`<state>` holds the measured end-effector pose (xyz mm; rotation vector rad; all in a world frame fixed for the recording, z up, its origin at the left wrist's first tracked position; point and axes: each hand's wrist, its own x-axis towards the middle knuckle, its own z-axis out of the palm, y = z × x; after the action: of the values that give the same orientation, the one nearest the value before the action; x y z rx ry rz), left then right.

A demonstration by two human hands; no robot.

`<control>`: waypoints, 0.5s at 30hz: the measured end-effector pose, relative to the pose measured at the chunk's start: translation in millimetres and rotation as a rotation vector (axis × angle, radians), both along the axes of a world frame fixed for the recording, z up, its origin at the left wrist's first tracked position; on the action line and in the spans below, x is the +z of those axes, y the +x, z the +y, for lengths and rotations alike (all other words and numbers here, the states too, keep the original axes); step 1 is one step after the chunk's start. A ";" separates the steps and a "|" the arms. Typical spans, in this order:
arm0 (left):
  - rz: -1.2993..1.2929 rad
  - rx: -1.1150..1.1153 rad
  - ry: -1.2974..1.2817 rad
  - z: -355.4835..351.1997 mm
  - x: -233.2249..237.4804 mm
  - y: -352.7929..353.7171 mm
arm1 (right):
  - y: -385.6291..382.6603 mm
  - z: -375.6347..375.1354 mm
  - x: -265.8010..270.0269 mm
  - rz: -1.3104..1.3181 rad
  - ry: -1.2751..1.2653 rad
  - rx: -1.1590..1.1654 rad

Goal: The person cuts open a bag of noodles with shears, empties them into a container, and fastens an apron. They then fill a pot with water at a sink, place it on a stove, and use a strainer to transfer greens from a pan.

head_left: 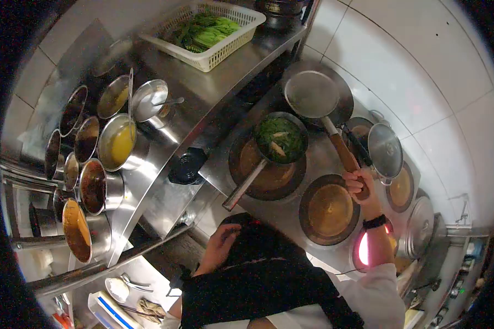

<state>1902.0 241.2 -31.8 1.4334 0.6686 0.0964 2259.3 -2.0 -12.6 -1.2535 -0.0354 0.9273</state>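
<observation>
My right hand [359, 183] is closed around the wooden handle of a round, shallow metal strainer [311, 93], whose head lies over a dark wok [343, 104] at the back of the stove. My left hand [218, 249] is near the front of my black apron [258, 263], fingers loosely bent and apart, with nothing visible in it. Left of the strainer, a long-handled pan [280, 138] holds leafy greens with a few pale pieces on top. This pan sits over a round burner [250, 175], its handle pointing toward me.
Another round burner [329, 211] lies in front of me, and a metal lidded pot [385, 151] stands right. Several metal containers of sauces and liquids, including yellow liquid [123, 145], line the steel counter [186, 79] at left. A white basket [208, 59] holds green vegetables.
</observation>
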 end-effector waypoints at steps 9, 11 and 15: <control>0.025 -0.061 0.113 -1.6 4.5 2.0 | -6.1 5.7 -0.8 0.532 0.459 0.018; -0.002 -0.058 0.060 -2.3 3.5 1.3 | -14.8 13.5 11.9 0.404 0.395 0.009; -0.029 -0.064 0.041 -2.5 2.7 2.3 | -24.6 10.1 21.5 0.243 0.337 -0.013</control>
<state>1904.3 238.8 -29.1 1.4889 0.5992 0.0809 2234.7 8.1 8.8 -0.8240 0.0083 1.0103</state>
